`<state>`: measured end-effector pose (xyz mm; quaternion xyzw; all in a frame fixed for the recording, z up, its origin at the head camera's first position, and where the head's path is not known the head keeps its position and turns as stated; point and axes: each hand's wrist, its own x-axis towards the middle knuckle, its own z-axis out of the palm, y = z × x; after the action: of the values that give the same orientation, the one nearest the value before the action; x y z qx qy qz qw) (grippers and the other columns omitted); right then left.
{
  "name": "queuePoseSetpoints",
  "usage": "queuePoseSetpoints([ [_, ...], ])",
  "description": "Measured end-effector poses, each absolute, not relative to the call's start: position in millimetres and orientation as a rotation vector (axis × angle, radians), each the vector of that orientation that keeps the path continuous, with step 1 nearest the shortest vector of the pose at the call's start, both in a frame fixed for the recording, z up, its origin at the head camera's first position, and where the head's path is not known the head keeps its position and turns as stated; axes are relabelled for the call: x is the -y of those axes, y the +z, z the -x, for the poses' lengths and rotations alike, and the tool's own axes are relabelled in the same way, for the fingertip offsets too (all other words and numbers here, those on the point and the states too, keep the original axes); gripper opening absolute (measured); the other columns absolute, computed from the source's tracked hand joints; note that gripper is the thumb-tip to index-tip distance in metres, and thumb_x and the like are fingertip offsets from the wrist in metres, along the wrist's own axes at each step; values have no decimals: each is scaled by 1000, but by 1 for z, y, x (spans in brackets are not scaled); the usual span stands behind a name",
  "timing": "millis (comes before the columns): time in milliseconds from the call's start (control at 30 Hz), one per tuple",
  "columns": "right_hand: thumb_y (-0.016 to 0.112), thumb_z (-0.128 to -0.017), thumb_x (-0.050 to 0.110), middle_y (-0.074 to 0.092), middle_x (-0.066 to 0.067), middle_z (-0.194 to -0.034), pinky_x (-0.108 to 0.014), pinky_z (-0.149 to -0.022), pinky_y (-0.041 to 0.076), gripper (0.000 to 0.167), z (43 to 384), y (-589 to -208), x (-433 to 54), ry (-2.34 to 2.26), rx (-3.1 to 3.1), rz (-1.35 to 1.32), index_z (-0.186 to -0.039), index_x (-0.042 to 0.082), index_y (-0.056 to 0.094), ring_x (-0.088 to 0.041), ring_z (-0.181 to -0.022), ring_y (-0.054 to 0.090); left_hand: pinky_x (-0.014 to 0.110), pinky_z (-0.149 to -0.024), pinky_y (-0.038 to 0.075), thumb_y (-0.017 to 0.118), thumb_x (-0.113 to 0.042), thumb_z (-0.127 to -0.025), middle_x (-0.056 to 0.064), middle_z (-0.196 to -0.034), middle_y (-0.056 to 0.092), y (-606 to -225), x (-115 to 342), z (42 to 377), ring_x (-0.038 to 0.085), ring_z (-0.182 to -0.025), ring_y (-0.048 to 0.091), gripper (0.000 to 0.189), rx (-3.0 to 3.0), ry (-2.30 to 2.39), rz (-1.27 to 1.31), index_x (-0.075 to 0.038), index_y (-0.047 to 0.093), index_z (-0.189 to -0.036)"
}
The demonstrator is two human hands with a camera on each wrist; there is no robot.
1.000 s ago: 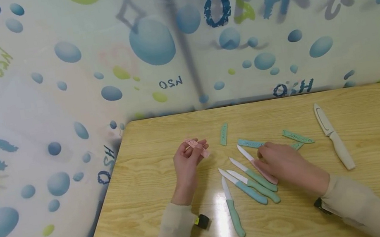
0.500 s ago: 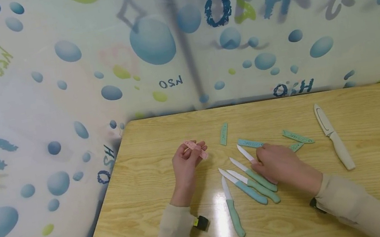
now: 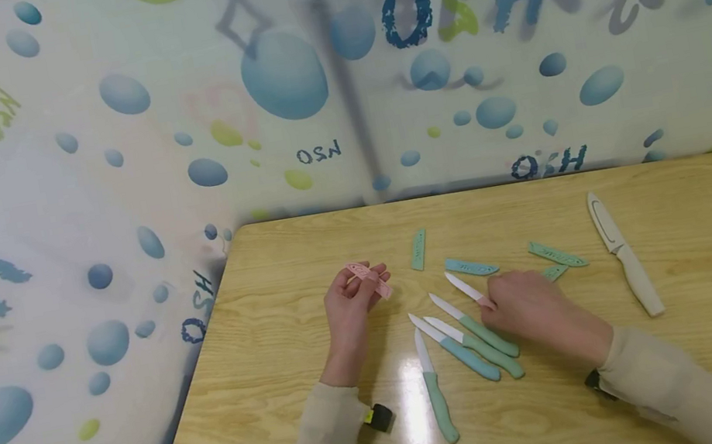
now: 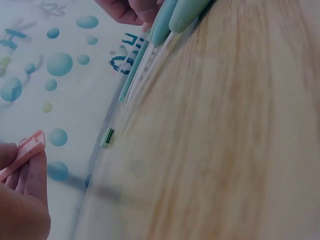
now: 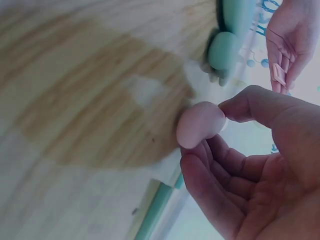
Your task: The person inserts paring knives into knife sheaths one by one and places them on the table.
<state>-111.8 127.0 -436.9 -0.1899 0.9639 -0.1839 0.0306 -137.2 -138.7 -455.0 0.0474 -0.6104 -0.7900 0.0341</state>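
Since the earlier frame, more of the pink knife's handle [image 5: 199, 126] has been covered by the right hand [image 3: 527, 307], and the right end of the blue sheath [image 3: 470, 266] has been exposed. The pink knife [image 3: 467, 288] is pinched between that hand's thumb and fingertips, its white blade pointed away and leftward; whether the blade is touching the table [image 3: 244, 398] cannot be told. To the left, well apart from the tip, the pink sheath [image 3: 369, 280] is held between thumb and fingers of the left hand [image 3: 348, 306]. Its long axis is set roughly parallel to the knife's, its wider end turned toward the blade.

Smooth, rounded, plastic-looking handles are shared by three green knives [image 3: 491, 336] and a blue knife [image 3: 471, 360] laid just beside. Raised lettering is borne by the flat, tapered green sheaths [image 3: 419, 250] beyond. Well to the right, a larger cream knife [image 3: 625, 251] is laid. Glossy wood grain is shown on the table, backed by a bubble-printed wall [image 3: 146, 21].
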Motion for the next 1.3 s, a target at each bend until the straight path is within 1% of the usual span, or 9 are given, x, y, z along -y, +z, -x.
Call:
queuePoseSetpoints([
  [133,59,-88,14,29,5,-59,-26,-48,23,31,109,-433,-136,-605,-2941,508,-63,16,40,-13,-53,29,33,-88,62,66,0,-100,26,-116,72,-454,135,138,21,-95,76,35,1867,-2450,-136,17,51,-127],
  [200,59,-89,15,31,5,-58,-26,-48,23,28,107,-430,-141,-626,-2937,496,-66,16,42,-12,-52,30,33,-88,62,66,1,-100,26,-116,73,-454,133,138,21,-95,76,34,1858,-2459,-137,17,51,-127],
  [467,63,-90,18,43,5,-62,-25,-47,30,17,98,-423,-155,-694,-2958,557,-78,14,52,-10,-54,39,33,-88,62,65,0,-100,24,-116,73,-451,125,136,22,-97,76,34,1854,-2490,-139,16,51,-127],
  [667,65,-96,16,44,4,-66,-25,-49,32,15,92,-421,-163,-774,-2928,514,-86,10,56,-10,-57,40,32,-87,62,64,4,-99,27,-115,72,-449,117,133,19,-93,76,30,1824,-2548,-130,16,52,-124],
  [833,57,-101,13,45,2,-70,-25,-50,34,10,86,-425,-172,-887,-2918,470,-94,6,57,-11,-60,40,31,-87,62,62,6,-100,27,-114,72,-452,109,131,19,-93,76,32,1822,-2589,-123,19,49,-125],
  [1033,55,-106,17,50,1,-76,-26,-47,38,18,78,-430,-177,-937,-2888,388,-112,2,61,-13,-61,44,30,-86,62,63,2,-101,24,-113,74,-451,101,128,19,-93,76,32,1790,-2645,-126,18,49,-125],
  [1133,57,-106,18,49,1,-75,-26,-47,38,17,75,-432,-178,-946,-2891,386,-111,3,63,-13,-61,43,30,-87,62,64,1,-101,23,-113,74,-451,97,126,19,-94,76,33,1778,-2662,-132,17,50,-127],
  [1233,59,-107,18,46,3,-72,-25,-49,37,13,73,-432,-178,-948,-2929,428,-102,6,63,-12,-61,41,32,-89,62,65,0,-101,23,-113,74,-450,93,124,20,-96,76,34,1778,-2673,-134,15,51,-128],
  [1300,58,-107,18,43,4,-70,-25,-50,35,14,72,-432,-179,-941,-2962,464,-97,9,62,-11,-60,39,32,-90,61,66,-1,-100,22,-113,74,-451,90,124,21,-97,76,32,1774,-2685,-135,13,53,-126],
])
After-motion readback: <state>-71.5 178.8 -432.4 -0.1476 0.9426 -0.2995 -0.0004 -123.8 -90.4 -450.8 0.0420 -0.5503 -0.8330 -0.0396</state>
